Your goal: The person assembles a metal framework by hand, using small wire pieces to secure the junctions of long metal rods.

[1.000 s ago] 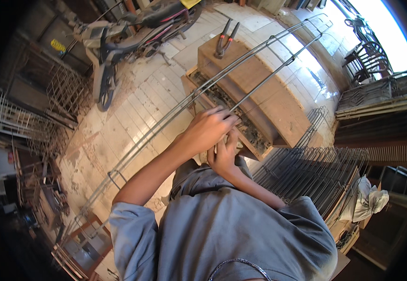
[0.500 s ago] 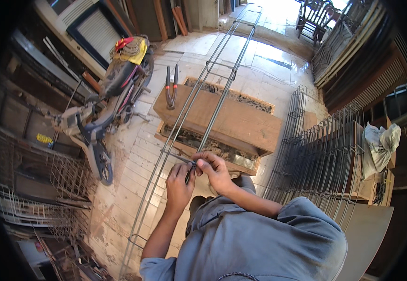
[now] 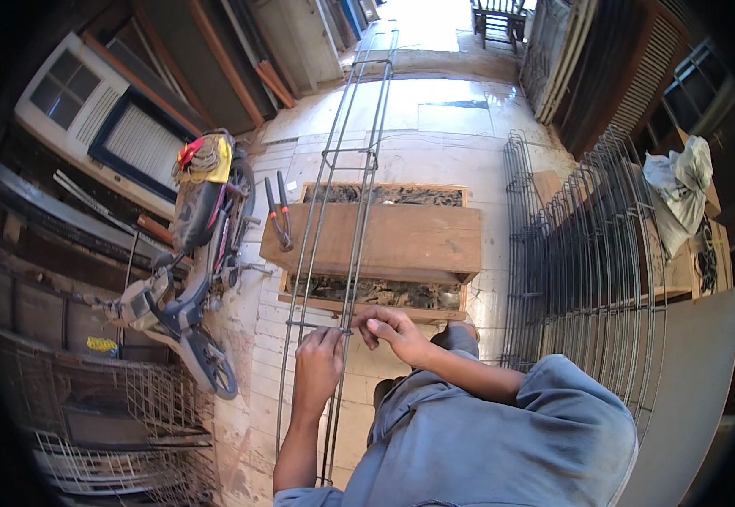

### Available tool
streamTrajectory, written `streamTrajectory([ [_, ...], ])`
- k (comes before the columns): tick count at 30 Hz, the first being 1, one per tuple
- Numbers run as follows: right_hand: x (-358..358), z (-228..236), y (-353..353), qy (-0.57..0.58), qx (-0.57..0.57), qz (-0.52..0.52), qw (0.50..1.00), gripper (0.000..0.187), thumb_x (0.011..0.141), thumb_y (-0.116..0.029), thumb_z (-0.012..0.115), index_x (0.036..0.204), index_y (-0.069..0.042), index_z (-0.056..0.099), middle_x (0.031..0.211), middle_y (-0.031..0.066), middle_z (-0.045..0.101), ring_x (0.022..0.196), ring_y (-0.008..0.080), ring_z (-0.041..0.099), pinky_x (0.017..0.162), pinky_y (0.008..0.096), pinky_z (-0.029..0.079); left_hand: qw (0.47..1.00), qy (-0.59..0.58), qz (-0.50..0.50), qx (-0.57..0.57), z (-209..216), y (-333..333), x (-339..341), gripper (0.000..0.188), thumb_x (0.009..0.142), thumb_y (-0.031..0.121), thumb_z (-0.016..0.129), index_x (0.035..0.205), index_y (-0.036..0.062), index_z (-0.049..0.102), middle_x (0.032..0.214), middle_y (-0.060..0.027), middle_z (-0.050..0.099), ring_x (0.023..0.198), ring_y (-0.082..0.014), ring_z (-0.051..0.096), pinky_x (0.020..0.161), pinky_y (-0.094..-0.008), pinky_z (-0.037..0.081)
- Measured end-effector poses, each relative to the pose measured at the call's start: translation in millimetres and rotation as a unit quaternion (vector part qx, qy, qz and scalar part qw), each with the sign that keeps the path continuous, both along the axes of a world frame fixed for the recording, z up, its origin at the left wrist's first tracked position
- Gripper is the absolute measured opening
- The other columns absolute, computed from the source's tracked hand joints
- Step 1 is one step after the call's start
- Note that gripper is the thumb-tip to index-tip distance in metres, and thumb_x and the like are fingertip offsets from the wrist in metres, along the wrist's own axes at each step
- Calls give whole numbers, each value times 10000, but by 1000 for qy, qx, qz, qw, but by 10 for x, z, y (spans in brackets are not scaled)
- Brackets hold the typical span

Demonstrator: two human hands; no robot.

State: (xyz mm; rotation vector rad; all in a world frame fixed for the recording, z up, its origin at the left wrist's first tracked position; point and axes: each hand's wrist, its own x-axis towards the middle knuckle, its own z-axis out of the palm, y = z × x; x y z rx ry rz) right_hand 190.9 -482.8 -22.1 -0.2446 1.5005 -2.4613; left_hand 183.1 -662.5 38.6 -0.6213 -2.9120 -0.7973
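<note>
- Metal-rod frame: it stretches lengthwise from beside the person's left forearm, passing over a long wooden box and on across the tiled floor.
- Nearest, the left hand is at the joint where a crosspiece meets the right-side rods; its fingers are together and appear clamped on the frame there.
- The right hand is just beside that joint, fingers curled; I cannot tell whether they pinch anything or touch the rod.
- The step in hand looks like fixing or adjusting this joint by hand. The next move probably calls for a steady left grip while the right fingers work the joint.
- Beyond, pincers lie on the box, unheld, near the frame's left rods.
- Off to the right, similar rod frames stand bunched together.
- Off to the left stands a motorbike; past it is a yellow patch, too small to read. No brand, label or other writing is legible.
</note>
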Motion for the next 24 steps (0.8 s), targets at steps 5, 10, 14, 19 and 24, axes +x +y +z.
streamTrajectory([
  [5,199,-152,201,-47,11,-62,997,329,1022,-265,476,1131,17,606,786,16,546,734,115,538,724,262,438,986,-10,-151,-68,69,-322,-168,118,828,31,628,941,2,646,879,-161,641,850,-350,614,780,-438,492],
  [10,657,-235,702,-115,36,-208,971,351,1011,-308,519,1129,1,634,800,4,567,716,94,548,659,248,450,959,11,-269,-87,123,-277,-416,149,791,14,639,939,7,653,886,-149,646,866,-343,608,787,-442,493],
  [14,1001,-348,1095,-125,144,-269,944,410,987,-393,544,1126,-21,645,848,29,599,744,111,572,669,270,478,960,7,-250,-127,157,-253,-335,133,788,17,645,920,0,653,907,-163,633,868,-363,591,780,-447,476],
  [19,1652,-140,1287,-138,172,-323,920,357,970,-357,573,1099,-33,651,893,78,636,838,159,595,733,322,488,966,-17,-208,-153,137,-234,-180,146,854,61,635,965,-27,603,868,-192,586,847,-399,562,745,-474,433],
  [24,2232,21,1194,-71,286,-410,863,267,931,-259,627,1062,-29,659,968,145,672,889,238,633,770,357,504,961,-56,-216,-165,268,-192,-101,277,868,102,650,1086,-52,577,966,-216,602,885,-387,587,792,-450,447],
])
